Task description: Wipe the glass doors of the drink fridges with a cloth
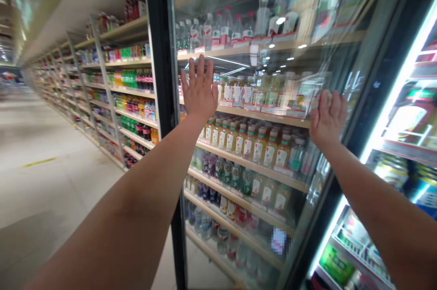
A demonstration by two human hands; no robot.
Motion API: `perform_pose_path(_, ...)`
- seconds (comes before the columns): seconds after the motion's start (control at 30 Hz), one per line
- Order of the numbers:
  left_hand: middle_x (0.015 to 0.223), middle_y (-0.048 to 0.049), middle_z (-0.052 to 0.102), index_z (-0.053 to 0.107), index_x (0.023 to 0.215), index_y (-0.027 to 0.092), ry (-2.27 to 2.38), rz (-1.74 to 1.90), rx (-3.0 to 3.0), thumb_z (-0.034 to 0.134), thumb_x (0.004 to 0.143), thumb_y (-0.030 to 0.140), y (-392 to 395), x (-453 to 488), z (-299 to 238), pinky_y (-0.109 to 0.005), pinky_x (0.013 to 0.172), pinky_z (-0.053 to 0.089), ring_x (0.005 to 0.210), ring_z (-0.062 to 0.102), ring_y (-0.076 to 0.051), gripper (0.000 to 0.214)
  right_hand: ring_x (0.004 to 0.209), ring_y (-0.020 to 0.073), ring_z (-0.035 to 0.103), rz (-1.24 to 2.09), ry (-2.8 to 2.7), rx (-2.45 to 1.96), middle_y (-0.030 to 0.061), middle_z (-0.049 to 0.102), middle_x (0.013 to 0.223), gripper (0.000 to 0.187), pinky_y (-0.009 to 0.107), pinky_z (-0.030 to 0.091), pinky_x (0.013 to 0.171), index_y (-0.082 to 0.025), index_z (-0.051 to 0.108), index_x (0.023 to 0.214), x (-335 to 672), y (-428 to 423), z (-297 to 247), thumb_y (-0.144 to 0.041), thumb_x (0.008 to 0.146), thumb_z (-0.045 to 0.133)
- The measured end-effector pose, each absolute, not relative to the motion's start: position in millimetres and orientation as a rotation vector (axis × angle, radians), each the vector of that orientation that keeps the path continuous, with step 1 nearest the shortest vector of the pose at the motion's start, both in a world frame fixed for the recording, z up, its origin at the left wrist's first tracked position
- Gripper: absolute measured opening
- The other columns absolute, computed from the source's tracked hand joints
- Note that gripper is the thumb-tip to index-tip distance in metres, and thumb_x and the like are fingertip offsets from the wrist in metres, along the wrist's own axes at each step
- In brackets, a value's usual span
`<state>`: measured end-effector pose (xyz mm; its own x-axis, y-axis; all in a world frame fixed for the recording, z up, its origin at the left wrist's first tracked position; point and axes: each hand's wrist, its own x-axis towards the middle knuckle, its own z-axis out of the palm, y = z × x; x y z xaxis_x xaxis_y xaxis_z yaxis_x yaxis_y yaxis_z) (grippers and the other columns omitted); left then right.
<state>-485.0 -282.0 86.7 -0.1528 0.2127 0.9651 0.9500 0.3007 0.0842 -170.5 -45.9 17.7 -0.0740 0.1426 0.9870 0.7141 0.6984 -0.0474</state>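
Observation:
A tall glass cooler door [239, 67] with a black frame stands swung open in front of me. Against its glass, near the left frame, my left hand [200, 94] lies flat with the fingers spread and nothing in it. Towards the right edge of the pane is my right hand [327, 119], its fingers bent and close together over a small pale cloth-like wad [314, 102]. Most of that wad is hidden by the fingers. Shelved drink bottles [259, 144] show through the glass, along with reflections of ceiling lights.
The lit cooler [367, 144] opens at the right, with packaged drinks [337, 262] on its racks. Long shelves of bottles [129, 78] run away down the left side. A pale floor [51, 190] with a yellow strip [39, 162] lies beside them.

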Motion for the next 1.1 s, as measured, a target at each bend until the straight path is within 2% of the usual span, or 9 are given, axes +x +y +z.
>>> perform_pose_path(0.13, 0.172, 0.0055, 0.01, 0.025, 0.164, 0.017, -1.526, -0.954, -1.1, 0.036, 0.103, 0.028, -286, -481, 85, -0.057, 0.131, -0.002, 0.159, 0.0, -0.028, 0.063, 0.158, 0.0351, 0.017, -0.553, -1.535, -0.735, 0.016, 0.028, 0.168, 0.068, 0.058, 0.02, 0.127, -0.013, 0.035, 0.162, -158, -29, 21, -0.045, 0.102, 0.028)
perform_pose_path(0.23, 0.172, 0.0035, 0.016, 0.028, 0.164, 0.018, -1.536, -0.958, -1.074, 0.041, 0.102, 0.024, -288, -477, 85, -0.056, 0.132, 0.002, 0.159, 0.004, -0.029, 0.063, 0.156, 0.0407, 0.02, -0.486, -1.426, -0.804, 0.0232, 0.03, 0.165, 0.071, 0.06, 0.018, 0.126, -0.005, 0.037, 0.16, -155, -21, 10, -0.041, 0.1, 0.03)
perform_pose_path(0.33, 0.171, -0.0018, 0.018, 0.031, 0.164, 0.017, -1.53, -0.945, -1.06, 0.043, 0.1, 0.022, -289, -475, 86, -0.056, 0.131, 0.003, 0.159, 0.006, -0.031, 0.065, 0.155, 0.0429, 0.023, -0.404, -1.348, -0.888, 0.0243, 0.032, 0.164, 0.072, 0.058, 0.018, 0.126, -0.003, 0.037, 0.16, -156, -15, 9, -0.038, 0.096, 0.034)
perform_pose_path(0.43, 0.171, -0.0074, 0.019, 0.032, 0.164, 0.015, -1.519, -0.919, -1.053, 0.045, 0.099, 0.02, -289, -476, 86, -0.058, 0.13, 0.005, 0.158, 0.008, -0.033, 0.066, 0.155, 0.0438, 0.02, -0.366, -1.337, -0.893, 0.0244, 0.028, 0.166, 0.072, 0.057, 0.015, 0.127, -0.003, 0.031, 0.163, -163, -18, 34, -0.041, 0.101, 0.027)
perform_pose_path(0.57, 0.17, -0.0074, 0.022, 0.034, 0.163, 0.017, -1.464, -0.95, -1.067, 0.045, 0.099, 0.021, -287, -480, 84, -0.058, 0.13, 0.005, 0.158, 0.009, -0.032, 0.065, 0.157, 0.0425, 0.013, -0.505, -1.467, -0.672, 0.0218, 0.025, 0.168, 0.071, 0.062, 0.017, 0.126, -0.006, 0.033, 0.162, -198, -49, 49, -0.045, 0.104, 0.023)
perform_pose_path(0.63, 0.169, -0.0071, 0.024, 0.035, 0.163, 0.018, -1.423, -0.97, -1.085, 0.044, 0.1, 0.022, -286, -483, 84, -0.06, 0.13, 0.006, 0.158, 0.01, -0.032, 0.064, 0.158, 0.0416, 0.012, -0.606, -1.588, -0.565, 0.0163, 0.026, 0.169, 0.065, 0.066, 0.02, 0.123, -0.014, 0.034, 0.163, -219, -73, 34, -0.044, 0.105, 0.028)
perform_pose_path(0.77, 0.169, -0.0069, 0.025, 0.035, 0.162, 0.018, -1.404, -1.003, -1.118, 0.044, 0.099, 0.022, -285, -484, 84, -0.062, 0.129, 0.005, 0.158, 0.011, -0.033, 0.064, 0.156, 0.0366, 0.023, -0.796, -1.806, -0.365, 0.0078, 0.04, 0.164, 0.053, 0.064, 0.025, 0.123, -0.028, 0.045, 0.158, -240, -104, 15, -0.039, 0.107, 0.037)
perform_pose_path(0.97, 0.17, -0.0043, 0.022, 0.033, 0.162, 0.017, -1.427, -1.008, -1.122, 0.043, 0.099, 0.023, -285, -484, 84, -0.063, 0.129, 0.005, 0.158, 0.009, -0.031, 0.064, 0.158, 0.0393, 0.015, -0.708, -1.771, -0.444, 0.0096, 0.026, 0.171, 0.059, 0.069, 0.025, 0.121, -0.024, 0.031, 0.164, -256, -119, 48, -0.036, 0.107, 0.037)
perform_pose_path(1.1, 0.17, 0.0008, 0.019, 0.031, 0.162, 0.02, -1.422, -1.031, -1.141, 0.043, 0.1, 0.025, -283, -486, 84, -0.064, 0.129, 0.002, 0.159, 0.006, -0.028, 0.064, 0.158, 0.0361, 0.016, -0.776, -1.844, -0.358, 0.0064, 0.029, 0.17, 0.057, 0.064, 0.022, 0.124, -0.027, 0.034, 0.163, -279, -138, 42, -0.034, 0.107, 0.038)
